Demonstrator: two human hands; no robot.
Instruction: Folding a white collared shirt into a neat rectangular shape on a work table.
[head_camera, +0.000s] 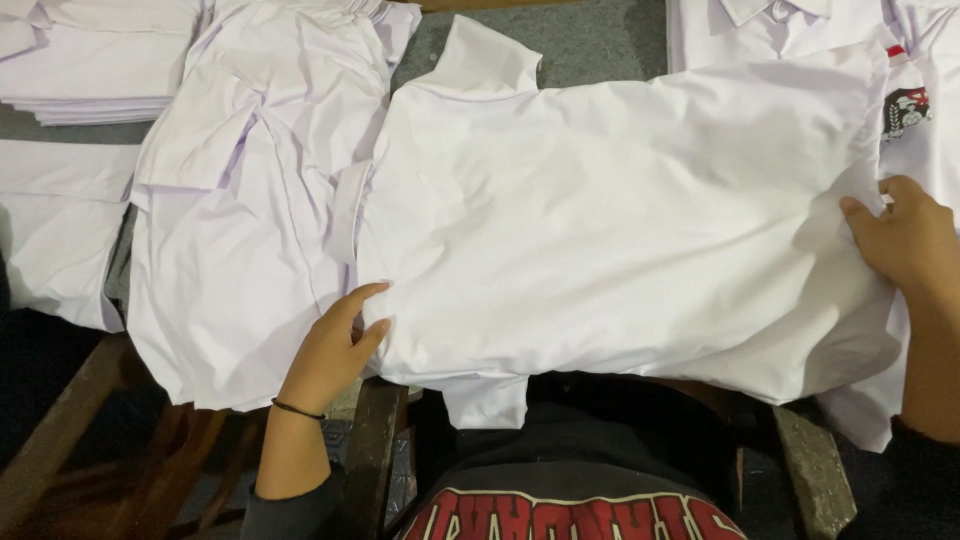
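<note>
Left hand (335, 350) lies spread on the near left edge of the white shirt (620, 220) stretched across the table (580, 40); right hand (905, 240) grips its right edge. Smoothing seems underway; folding calls for flat cloth.

Just above and to the left of the left hand (335, 350), a rumpled white shirt (240, 200), spread loosely with one sleeve folded over. Farther left, well away from that hand, a flat white garment (50, 230) hanging over the edge. Far up and left, a neat stack of folded white cloth (90, 70). Between the two hands but well beyond them, a strip of bare grey tabletop (590, 40). Up past the right hand (905, 240), a collared white shirt (770, 25); just above that hand, a red and black badge (905, 110) on another white shirt. Below the left hand, brown wooden bars (60, 440).
</note>
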